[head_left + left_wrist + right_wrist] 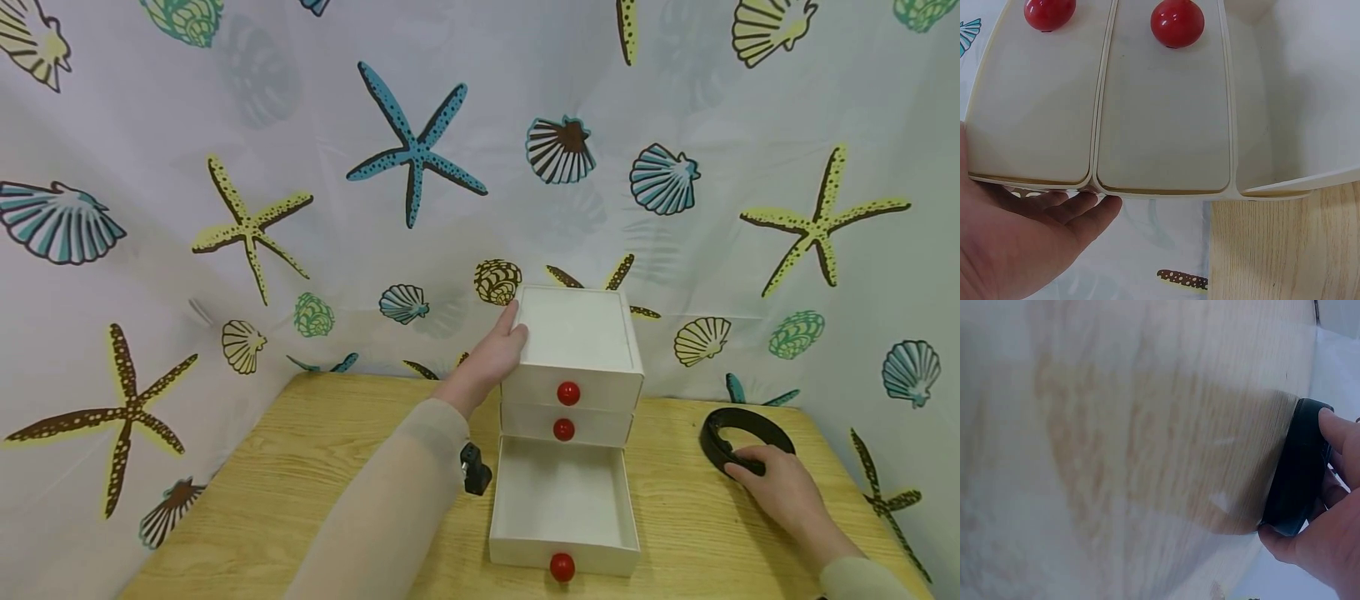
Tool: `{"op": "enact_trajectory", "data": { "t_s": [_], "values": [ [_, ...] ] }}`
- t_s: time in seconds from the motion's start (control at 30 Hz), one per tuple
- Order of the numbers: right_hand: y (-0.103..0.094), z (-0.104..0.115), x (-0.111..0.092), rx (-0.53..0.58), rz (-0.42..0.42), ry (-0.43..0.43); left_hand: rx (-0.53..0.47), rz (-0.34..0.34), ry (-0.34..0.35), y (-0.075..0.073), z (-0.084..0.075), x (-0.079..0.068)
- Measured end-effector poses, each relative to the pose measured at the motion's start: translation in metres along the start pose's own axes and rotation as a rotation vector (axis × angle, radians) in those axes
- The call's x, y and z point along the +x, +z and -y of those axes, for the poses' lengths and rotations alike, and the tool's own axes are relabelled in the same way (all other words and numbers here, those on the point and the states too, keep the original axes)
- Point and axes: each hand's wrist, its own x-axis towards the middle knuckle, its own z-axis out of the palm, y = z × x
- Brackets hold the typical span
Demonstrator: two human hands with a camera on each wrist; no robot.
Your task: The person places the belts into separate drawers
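Note:
A white drawer cabinet (pixel 577 329) with red round knobs stands on the table. Its bottom drawer (pixel 561 492) is pulled out and holds nothing; the two drawers above are closed. My left hand (pixel 495 354) rests against the cabinet's left side near the top, and in the left wrist view its fingers (pixel 1088 219) lie along that side wall. At the right, a black coiled belt (pixel 757 423) stands on its edge on the table. My right hand (pixel 783 492) grips the belt's near side; in the right wrist view thumb and fingers pinch the dark band (pixel 1297 469).
The wooden table (pixel 322 475) reaches back to a white curtain (pixel 480 233) printed with starfish and shells, which also runs along both sides. A small black wrist camera (pixel 474 471) sits on my left sleeve, just left of the open drawer.

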Motion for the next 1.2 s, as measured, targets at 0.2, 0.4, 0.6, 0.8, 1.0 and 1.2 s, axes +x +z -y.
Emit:
{"op": "enact_trajectory", "data": {
  "t_s": [0.2,0.4,0.6,0.8,1.0,1.2],
  "values": [
    [0.0005,0.0001,0.0006,-0.007,0.001,0.002,0.004,-0.002,-0.001,0.0004,0.0004,0.0],
    [0.0017,-0.0017,0.0006,-0.013,-0.006,-0.005,0.01,-0.007,-0.007,0.0009,0.0005,0.0002],
    [0.0022,-0.0017,0.0012,-0.016,-0.005,0.006,0.012,-0.008,-0.007,0.0011,0.0004,0.0003],
    [0.0024,0.0005,0.0037,-0.03,-0.002,0.045,0.004,-0.001,-0.008,0.0008,-0.0007,0.0003],
    [0.0034,0.0014,0.0037,-0.037,-0.011,0.05,0.006,0.0,-0.005,0.0002,-0.0004,0.0004],
    [0.0033,0.0039,0.0032,-0.039,-0.012,0.063,0.019,-0.004,-0.011,0.0003,0.0,0.0003]
  ]
}}
